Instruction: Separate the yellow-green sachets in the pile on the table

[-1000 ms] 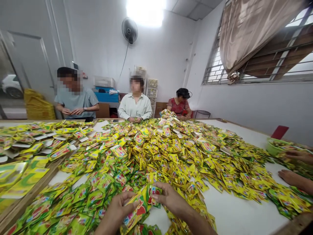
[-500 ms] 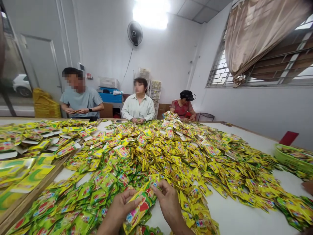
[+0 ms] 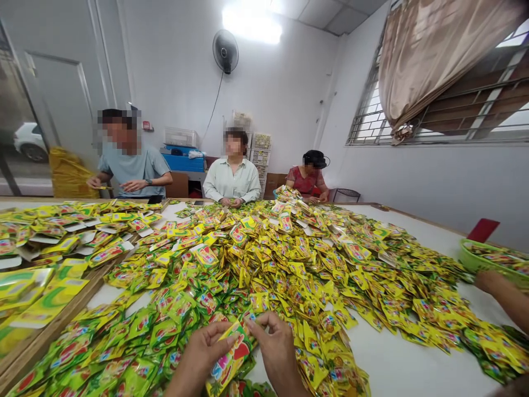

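Note:
A small yellow and green printed box [image 3: 232, 358] with watermelon pictures is tilted in front of me, low in the head view. My left hand [image 3: 206, 350] is closed around its left side, thumb across the front. At the box's upper end, my right hand [image 3: 275, 344] is closed in a pinch; whether a sachet is also between those fingers is hidden. Green sachets [image 3: 136, 325] lie heaped beside my left hand. Yellow sachets [image 3: 334, 358] spread to the right of my right hand.
A large mound of sachets [image 3: 285, 259] covers the table's middle. A wooden strip [image 3: 49, 331] borders flat printed cartons [image 3: 45, 298] at left. A green basket [image 3: 491, 264] stands at right, with another person's arm [image 3: 506, 300] beside it. Three people sit across the table.
My right hand has moved slightly left and down along the box's upper end. Another person's arm has come in at the right, and the person at far left has parted their hands.

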Available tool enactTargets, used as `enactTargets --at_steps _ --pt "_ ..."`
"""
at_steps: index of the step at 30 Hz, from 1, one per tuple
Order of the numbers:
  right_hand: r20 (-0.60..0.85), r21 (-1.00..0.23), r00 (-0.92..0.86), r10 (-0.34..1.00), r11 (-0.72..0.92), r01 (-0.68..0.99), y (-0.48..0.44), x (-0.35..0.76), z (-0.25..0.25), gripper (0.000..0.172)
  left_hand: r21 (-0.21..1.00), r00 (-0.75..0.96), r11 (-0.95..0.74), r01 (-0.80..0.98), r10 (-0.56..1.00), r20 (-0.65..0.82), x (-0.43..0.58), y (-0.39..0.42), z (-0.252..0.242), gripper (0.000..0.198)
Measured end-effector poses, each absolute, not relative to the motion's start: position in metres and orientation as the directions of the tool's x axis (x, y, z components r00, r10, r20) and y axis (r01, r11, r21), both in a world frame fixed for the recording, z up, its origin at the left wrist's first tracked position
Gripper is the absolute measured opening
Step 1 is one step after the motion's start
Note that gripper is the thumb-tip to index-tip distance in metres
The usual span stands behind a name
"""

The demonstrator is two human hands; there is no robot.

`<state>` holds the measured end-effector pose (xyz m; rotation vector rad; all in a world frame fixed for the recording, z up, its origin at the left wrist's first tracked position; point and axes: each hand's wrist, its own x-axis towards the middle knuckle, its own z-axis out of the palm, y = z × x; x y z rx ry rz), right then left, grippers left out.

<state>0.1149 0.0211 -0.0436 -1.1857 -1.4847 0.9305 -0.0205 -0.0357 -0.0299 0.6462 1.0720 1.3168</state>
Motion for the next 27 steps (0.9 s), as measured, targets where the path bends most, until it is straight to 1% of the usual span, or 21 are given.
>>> enactTargets --at_steps 2,4,7,10,11,14,16,18,19,21,24,27 --pt "0.263 -0.920 -0.100 0.960 0.280 0.273 0.019 0.117 -0.042 0.030 0.864 -0.074 0.182 -0.469 0.967 -0.244 -0.021 -0.038 -0.025 0.030" --pt "0.254 -0.917 -0.119 0.960 0.278 0.287 0.018 0.122 -0.040 0.026 0.854 -0.071 0.183 -0.486 0.966 -0.247 -0.021 -0.038 -0.022 0.031" --pt "0.259 -0.903 -0.104 0.960 0.279 0.327 0.014 0.126 -0.033 0.018 0.869 -0.137 0.169 -0.465 0.956 -0.260 -0.021 -0.036 -0.024 0.035" --pt "0.279 -0.863 -0.176 0.944 0.327 0.384 0.009 0.124 -0.027 0.010 0.881 -0.198 0.151 -0.448 0.944 -0.263 -0.022 -0.034 -0.027 0.037" --pt "0.267 -0.863 -0.225 0.937 0.336 0.377 0.007 0.123 -0.026 0.012 0.878 -0.186 0.158 -0.452 0.946 -0.267 -0.022 -0.034 -0.027 0.037" --pt "0.225 -0.902 -0.351 0.909 0.330 0.277 0.004 0.123 -0.023 0.026 0.860 -0.119 0.180 -0.478 0.957 -0.266 -0.021 -0.036 -0.025 0.035" --pt "0.254 -0.903 -0.303 0.919 0.337 0.266 0.003 0.125 -0.022 0.026 0.856 -0.106 0.176 -0.485 0.960 -0.257 -0.019 -0.037 -0.021 0.035" --pt "0.301 -0.871 -0.205 0.931 0.356 0.340 0.001 0.125 -0.021 0.018 0.861 -0.125 0.160 -0.483 0.960 -0.249 -0.019 -0.038 -0.019 0.035" --pt "0.310 -0.852 -0.191 0.931 0.361 0.379 -0.001 0.125 -0.022 0.015 0.866 -0.137 0.157 -0.475 0.959 -0.249 -0.020 -0.038 -0.019 0.035" --pt "0.283 -0.837 -0.246 0.927 0.364 0.409 -0.005 0.121 -0.023 0.012 0.879 -0.157 0.147 -0.454 0.958 -0.241 -0.023 -0.036 -0.022 0.036" --pt "0.205 -0.880 -0.333 0.920 0.322 0.349 -0.004 0.114 -0.029 0.015 0.901 -0.171 0.156 -0.404 0.955 -0.242 -0.028 -0.032 -0.031 0.040" --pt "0.121 -0.955 -0.389 0.913 0.215 0.206 0.006 0.110 -0.036 0.023 0.919 -0.182 0.145 -0.366 0.957 -0.224 -0.026 -0.031 -0.035 0.046"
